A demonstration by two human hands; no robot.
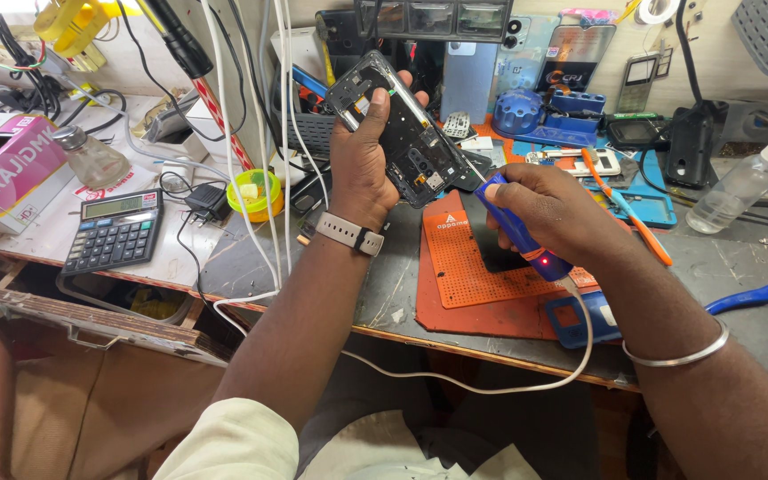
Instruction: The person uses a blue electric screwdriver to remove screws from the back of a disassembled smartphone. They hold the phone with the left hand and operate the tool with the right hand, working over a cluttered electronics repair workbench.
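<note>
Nearest the camera, a cream sleeve (233, 440) covers the left upper arm, and a thin white cable (491, 388) loops below the near edge of the grey workbench (731, 267). Just beyond, the right hand (562, 209), with a plain silver bangle (676, 356) on its wrist, is clenched around a blue pen-shaped powered tool (517, 229) with a small red light glowing near its cable end. Its tip points up and left, at or just beside the lower edge of the phone. Under it lies an orange perforated silicone work mat (473, 276).

The left hand (362, 160), with a beige-strapped watch (348, 233) on its wrist, grasps an opened black smartphone frame (402, 129), held tilted above the far end of the mat. Judging from the exposed inner parts, the back is already off and work on the inside seems under way, not finished; no cover lies fitted on it.

To the left sit a grey desk calculator (116, 229) and a small clear glass bottle (91, 158); far right, a clear plastic spray bottle (744, 182) and blue-handled pliers (757, 298).

The tool's tip is too small to make out, so whether it touches the phone cannot be told. Parts inside the frame are indistinct. The pliers are cut off at the right edge.
</note>
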